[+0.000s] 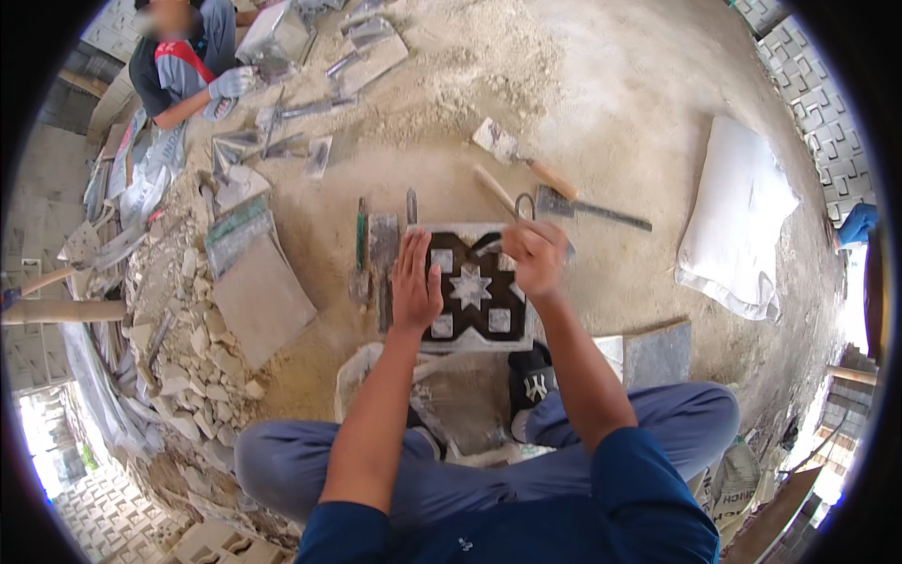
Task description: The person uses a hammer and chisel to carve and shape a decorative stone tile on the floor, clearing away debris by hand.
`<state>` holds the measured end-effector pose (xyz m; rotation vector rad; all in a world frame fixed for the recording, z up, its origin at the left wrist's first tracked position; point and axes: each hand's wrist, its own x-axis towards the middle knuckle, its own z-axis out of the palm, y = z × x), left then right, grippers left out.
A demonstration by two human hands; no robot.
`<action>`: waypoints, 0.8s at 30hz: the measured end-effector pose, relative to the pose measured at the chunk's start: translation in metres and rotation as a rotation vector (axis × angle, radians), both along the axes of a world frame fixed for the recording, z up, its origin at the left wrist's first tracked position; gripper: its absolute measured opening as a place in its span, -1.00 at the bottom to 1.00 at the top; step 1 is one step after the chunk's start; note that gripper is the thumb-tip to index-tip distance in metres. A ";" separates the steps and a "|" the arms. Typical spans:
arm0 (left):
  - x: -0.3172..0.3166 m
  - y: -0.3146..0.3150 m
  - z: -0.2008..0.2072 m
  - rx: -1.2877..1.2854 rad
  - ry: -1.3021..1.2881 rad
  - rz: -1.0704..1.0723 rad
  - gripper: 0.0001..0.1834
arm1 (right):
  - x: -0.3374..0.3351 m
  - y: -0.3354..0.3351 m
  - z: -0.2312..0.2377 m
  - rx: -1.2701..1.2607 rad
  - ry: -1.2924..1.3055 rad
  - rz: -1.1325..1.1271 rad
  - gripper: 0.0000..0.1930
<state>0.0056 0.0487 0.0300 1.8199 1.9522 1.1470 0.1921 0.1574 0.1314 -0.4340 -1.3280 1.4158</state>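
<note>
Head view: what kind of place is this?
Likely a tile-making workshop: sandy floor, a square dark patterned tile mould under the left hand and right hand, pile of broken pale tile pieces, stacked patterned blocks.

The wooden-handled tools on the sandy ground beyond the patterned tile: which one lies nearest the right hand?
The thin tool whose pale handle slants down towards the right hand. The trowel with the orange-brown handle lies farther off.

Patterned tile (474,291) — matt dark cement face, pale star inlay. Trowel (520,158) — wooden handle, mortar-crusted metal blade. Ground (611,85) rough, sandy. White sack (738,211) of soft woven cloth.
</note>
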 end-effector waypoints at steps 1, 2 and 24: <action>0.002 0.008 0.001 0.018 -0.006 -0.001 -0.48 | -0.002 0.008 -0.005 -0.021 -0.082 -0.021 -0.58; 0.000 0.009 -0.003 0.026 -0.006 -0.007 -0.48 | -0.010 0.015 -0.002 -0.030 -0.156 -0.044 -0.58; 0.016 0.014 0.024 -0.044 0.208 0.023 -0.42 | 0.058 0.006 0.087 -0.143 0.325 -0.384 -0.65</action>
